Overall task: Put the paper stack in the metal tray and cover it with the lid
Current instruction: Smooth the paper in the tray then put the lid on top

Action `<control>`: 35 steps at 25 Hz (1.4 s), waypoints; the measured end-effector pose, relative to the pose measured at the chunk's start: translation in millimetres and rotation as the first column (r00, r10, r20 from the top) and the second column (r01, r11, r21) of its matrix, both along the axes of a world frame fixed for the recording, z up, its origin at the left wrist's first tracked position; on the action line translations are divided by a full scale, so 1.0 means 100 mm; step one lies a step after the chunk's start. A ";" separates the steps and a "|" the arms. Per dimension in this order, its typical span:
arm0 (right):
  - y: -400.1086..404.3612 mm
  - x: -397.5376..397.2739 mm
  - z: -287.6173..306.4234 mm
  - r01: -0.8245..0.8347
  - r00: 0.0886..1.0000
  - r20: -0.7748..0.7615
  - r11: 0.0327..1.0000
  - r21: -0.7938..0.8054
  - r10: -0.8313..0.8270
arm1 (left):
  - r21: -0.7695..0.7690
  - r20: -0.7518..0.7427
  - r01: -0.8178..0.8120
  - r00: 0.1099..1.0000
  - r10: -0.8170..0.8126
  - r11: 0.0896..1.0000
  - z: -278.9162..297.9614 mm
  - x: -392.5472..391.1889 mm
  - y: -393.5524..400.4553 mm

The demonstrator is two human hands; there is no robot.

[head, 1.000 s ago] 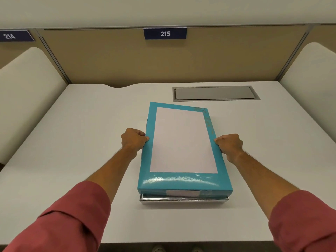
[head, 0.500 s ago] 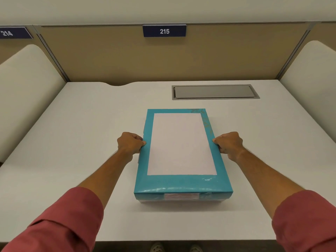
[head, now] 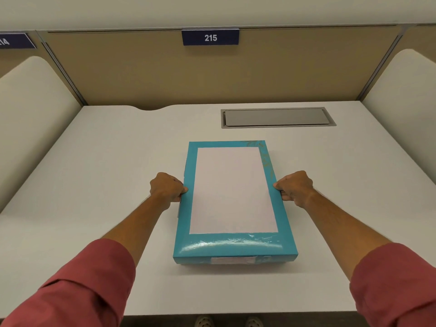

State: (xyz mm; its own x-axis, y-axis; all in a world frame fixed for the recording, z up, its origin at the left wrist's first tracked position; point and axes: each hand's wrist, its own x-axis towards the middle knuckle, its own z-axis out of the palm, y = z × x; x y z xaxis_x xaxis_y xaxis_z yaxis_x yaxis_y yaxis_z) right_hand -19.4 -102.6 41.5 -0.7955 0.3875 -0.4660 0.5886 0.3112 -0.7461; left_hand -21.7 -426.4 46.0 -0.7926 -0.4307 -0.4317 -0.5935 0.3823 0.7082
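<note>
A teal lid (head: 233, 244) with a large white panel on top lies flat on the white desk (head: 94, 185), straight in front of me. It covers the metal tray completely; only a thin sliver of tray edge shows at the lid's left side. The paper stack is hidden under the lid. My left hand (head: 167, 187) grips the lid's left long edge with curled fingers. My right hand (head: 295, 187) grips the right long edge the same way.
A grey cable hatch (head: 277, 117) is set into the desk behind the lid at the right. Tan partition walls with a "215" sign (head: 210, 37) close the back. Cream side panels (head: 30, 119) flank the desk on both sides.
The lid has come down over the metal tray and straightened. The tray's shiny front edge, visible a second ago below the lid, is now covered. Both hands stay on the lid's sides.
</note>
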 end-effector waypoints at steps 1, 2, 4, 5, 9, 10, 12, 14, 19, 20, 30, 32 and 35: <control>0.00 0.00 -0.01 -0.002 1.000 0.002 1.000 0.001 0.002 | 0.003 0.005 -0.003 1.000 0.003 1.000 -0.01 0.00 0.00; 0.00 0.00 -0.02 -0.002 1.000 0.003 1.000 -0.007 0.002 | 0.006 0.009 -0.005 1.000 0.005 1.000 -0.02 0.00 0.00; 0.01 0.00 -0.04 0.004 1.000 0.003 1.000 -0.028 -0.004 | 0.013 0.016 -0.005 1.000 0.005 1.000 -0.04 0.01 0.00; 0.01 0.00 -0.05 0.004 1.000 0.004 1.000 -0.031 -0.004 | 0.020 0.018 -0.008 1.000 0.007 1.000 -0.06 0.02 0.00; 0.01 -0.02 -0.08 0.004 1.000 0.023 0.999 -0.039 -0.003 | 0.053 0.024 -0.043 0.999 0.042 0.998 -0.10 0.03 0.00; 0.01 -0.02 -0.08 0.002 1.000 0.027 0.999 -0.032 -0.001 | 0.056 0.031 -0.038 0.999 0.037 0.998 -0.10 0.03 0.00; 0.00 -0.02 -0.09 -0.005 0.999 0.035 1.000 -0.017 0.006 | 0.068 0.040 -0.036 0.999 0.034 0.997 -0.11 0.03 0.00; 0.00 -0.03 -0.09 -0.002 0.999 0.039 1.000 -0.011 0.002 | 0.078 0.047 -0.038 0.998 0.035 0.996 -0.11 0.02 0.01; -0.02 -0.02 -0.10 -0.028 0.999 0.027 0.997 0.068 0.026 | 0.106 0.049 -0.045 0.998 0.040 0.993 -0.11 0.03 0.01; -0.02 -0.01 -0.10 -0.033 0.999 0.017 0.995 0.094 0.032 | 0.108 0.048 -0.046 0.998 0.041 0.993 -0.12 0.04 0.01; -0.06 0.08 -0.06 -0.109 0.993 -0.021 0.953 0.283 0.120 | -0.038 -0.014 0.032 0.999 -0.032 0.999 -0.20 0.10 0.01; -0.10 0.11 0.01 -0.136 0.985 -0.050 0.919 0.371 0.166 | -0.208 -0.031 0.145 0.987 -0.155 0.967 -0.16 0.12 0.05; -0.23 0.13 0.17 -0.099 0.968 -0.166 0.897 0.430 0.186 | -0.415 -0.131 0.226 0.944 -0.303 0.881 0.00 0.16 0.19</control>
